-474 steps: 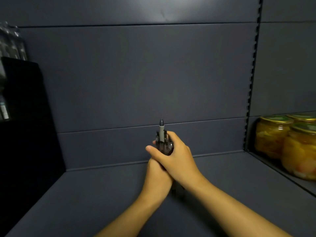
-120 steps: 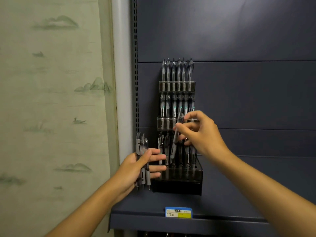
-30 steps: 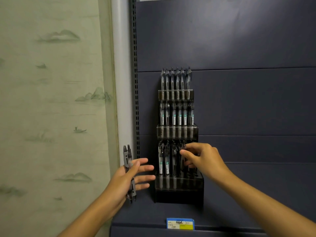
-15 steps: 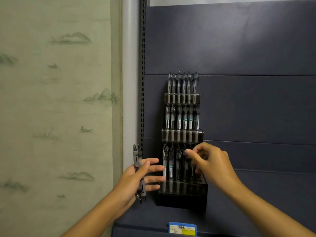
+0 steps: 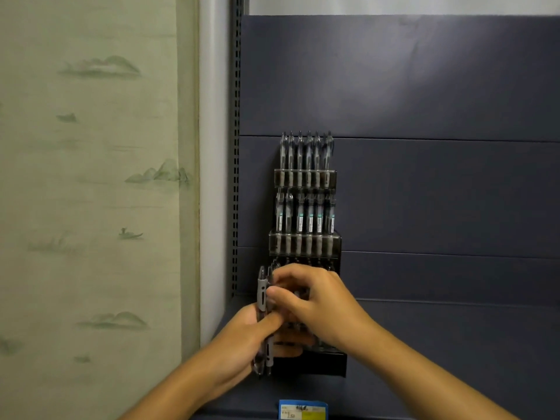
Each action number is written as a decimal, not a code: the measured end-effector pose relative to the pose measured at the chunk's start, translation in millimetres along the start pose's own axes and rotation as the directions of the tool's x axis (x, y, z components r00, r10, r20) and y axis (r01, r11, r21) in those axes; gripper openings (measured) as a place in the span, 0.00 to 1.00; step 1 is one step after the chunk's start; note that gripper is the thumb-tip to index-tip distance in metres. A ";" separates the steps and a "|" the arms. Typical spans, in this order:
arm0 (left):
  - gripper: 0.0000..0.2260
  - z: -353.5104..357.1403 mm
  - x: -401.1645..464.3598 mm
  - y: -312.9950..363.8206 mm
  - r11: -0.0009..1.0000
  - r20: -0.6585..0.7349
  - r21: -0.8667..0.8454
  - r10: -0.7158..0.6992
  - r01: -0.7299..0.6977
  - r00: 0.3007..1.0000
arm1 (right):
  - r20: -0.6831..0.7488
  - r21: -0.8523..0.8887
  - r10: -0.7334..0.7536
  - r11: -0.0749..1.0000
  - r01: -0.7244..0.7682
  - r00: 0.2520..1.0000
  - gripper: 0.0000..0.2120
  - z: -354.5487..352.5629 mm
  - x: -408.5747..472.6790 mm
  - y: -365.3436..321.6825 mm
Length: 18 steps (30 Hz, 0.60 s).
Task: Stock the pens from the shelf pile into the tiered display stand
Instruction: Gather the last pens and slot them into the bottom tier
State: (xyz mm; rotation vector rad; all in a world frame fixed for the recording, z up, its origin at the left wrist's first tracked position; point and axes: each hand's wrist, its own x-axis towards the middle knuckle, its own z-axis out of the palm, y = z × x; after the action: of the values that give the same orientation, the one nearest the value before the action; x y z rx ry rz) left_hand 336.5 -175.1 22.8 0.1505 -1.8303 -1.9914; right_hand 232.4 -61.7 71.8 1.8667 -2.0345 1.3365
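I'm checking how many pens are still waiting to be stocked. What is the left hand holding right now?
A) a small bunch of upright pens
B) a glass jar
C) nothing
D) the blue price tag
A: the left hand grips a small bunch of upright pens in front of the display stand, where the right hand reaches them.

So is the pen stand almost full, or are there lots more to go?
Nearly full. The top row and middle row of the display stand each hold a line of upright pens. The left hand grips two pens, and the right hand is reaching for one. Those two are left, probably for the bottom row, which the hands mostly hide.
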 end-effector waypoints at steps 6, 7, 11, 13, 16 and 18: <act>0.18 -10.3 5.8 -2.0 1.000 0.008 -0.026 0.012 -0.012 1.000 | -0.227 0.148 0.010 0.989 0.025 0.974 0.05 -14.4 2.9 4.2; 0.19 -14.1 6.2 0.6 0.999 -0.019 -0.025 0.023 -0.024 1.000 | -0.281 0.163 0.018 0.986 0.029 0.960 0.05 -21.7 6.1 4.4; 0.18 -36.4 4.3 7.4 0.998 -0.168 -0.011 0.066 -0.069 0.984 | -0.360 0.121 0.086 0.992 -0.045 0.929 0.04 -50.7 16.1 13.3; 0.16 -45.4 1.3 8.5 0.998 -0.229 -0.034 0.053 -0.062 0.972 | -0.378 0.074 0.127 0.992 -0.107 0.917 0.04 -58.0 16.5 24.2; 0.14 -51.5 -1.3 6.7 0.998 -0.286 -0.054 0.018 -0.035 0.958 | -0.384 0.082 0.192 0.981 -0.174 0.903 0.06 -58.9 12.3 39.6; 0.13 -51.1 -1.5 5.2 0.999 -0.297 -0.048 0.007 -0.022 0.955 | -0.381 0.098 0.212 0.977 -0.189 0.900 0.05 -56.4 8.9 46.3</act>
State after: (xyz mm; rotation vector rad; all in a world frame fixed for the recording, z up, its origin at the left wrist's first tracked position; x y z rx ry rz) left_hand 357.5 -222.0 21.2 0.3974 -1.5843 -1.8864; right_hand 164.2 -39.0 87.2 1.2934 -2.0284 1.6747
